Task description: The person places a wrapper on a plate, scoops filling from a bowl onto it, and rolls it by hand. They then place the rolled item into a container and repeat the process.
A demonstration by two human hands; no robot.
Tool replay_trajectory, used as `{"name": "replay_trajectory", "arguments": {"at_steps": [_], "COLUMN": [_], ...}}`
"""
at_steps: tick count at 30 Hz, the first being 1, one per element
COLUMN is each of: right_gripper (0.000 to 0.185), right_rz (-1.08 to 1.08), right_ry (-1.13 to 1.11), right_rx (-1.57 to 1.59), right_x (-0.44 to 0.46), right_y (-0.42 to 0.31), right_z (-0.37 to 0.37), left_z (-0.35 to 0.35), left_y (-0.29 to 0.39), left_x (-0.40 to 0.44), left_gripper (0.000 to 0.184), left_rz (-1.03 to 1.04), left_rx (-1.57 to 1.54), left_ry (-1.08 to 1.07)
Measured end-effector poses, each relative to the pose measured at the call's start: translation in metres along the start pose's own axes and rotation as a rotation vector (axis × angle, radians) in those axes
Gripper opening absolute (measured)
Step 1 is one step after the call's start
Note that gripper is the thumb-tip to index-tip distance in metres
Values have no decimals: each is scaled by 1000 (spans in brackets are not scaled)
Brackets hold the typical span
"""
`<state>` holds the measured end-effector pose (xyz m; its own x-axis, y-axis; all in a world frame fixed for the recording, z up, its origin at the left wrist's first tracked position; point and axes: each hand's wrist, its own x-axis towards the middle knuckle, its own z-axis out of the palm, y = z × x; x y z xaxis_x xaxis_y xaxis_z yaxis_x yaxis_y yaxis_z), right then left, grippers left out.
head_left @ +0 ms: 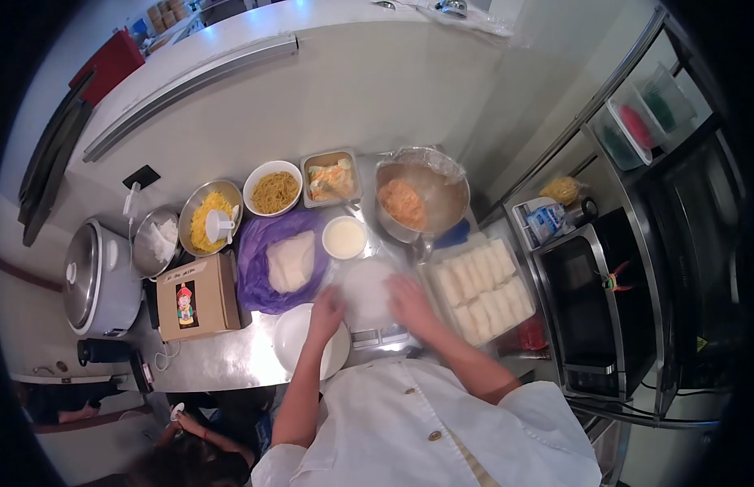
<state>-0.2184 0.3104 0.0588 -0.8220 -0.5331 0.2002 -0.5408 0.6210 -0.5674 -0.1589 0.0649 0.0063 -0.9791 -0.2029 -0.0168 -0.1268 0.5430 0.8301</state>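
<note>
A pale, round, thin sheet or plate (pixel 365 292), blurred, lies on the steel counter before me. My left hand (pixel 328 312) is at its left edge, above a white plate (pixel 292 345). At the right edge is my right hand (pixel 408 302), smeared by motion. Whether either hand grips the rim cannot be made out. Just behind stands a white bowl of creamy liquid (pixel 345 238). A purple bag (pixel 255 272) holds a stack of pale sheets (pixel 291 261). Pale rolls (pixel 482 280) fill a clear tray on the right.
Behind are a steel bowl of orange filling (pixel 442 195), a tray of mixed filling (pixel 331 176), a bowl of noodles (pixel 275 191) and a bowl of yellow shreds (pixel 210 219). A cardboard box (pixel 219 296) and cooker (pixel 117 276) stand left. Another person (pixel 206 434) is lower left; shelves are right.
</note>
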Motion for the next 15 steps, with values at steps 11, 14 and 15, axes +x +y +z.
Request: {"name": "replay_trajectory", "arguments": {"at_steps": [11,14,15], "right_gripper": [34,49,57], "right_rz": [112,246,367], "right_ry": [292,40,-167], "right_rx": [-90,-282,-398], "right_x": [139,182,192], "right_y": [25,46,48], "right_z": [-103,-101,-99], "left_z": [-60,-78,-83], "left_y": [26,20,19], "left_x": [-63,-84,-90], "left_gripper": [29,28,27], "left_rz": [-137,-200,-235], "left_rx": [-171,-198,-199], "left_ry": [146,190,220]}}
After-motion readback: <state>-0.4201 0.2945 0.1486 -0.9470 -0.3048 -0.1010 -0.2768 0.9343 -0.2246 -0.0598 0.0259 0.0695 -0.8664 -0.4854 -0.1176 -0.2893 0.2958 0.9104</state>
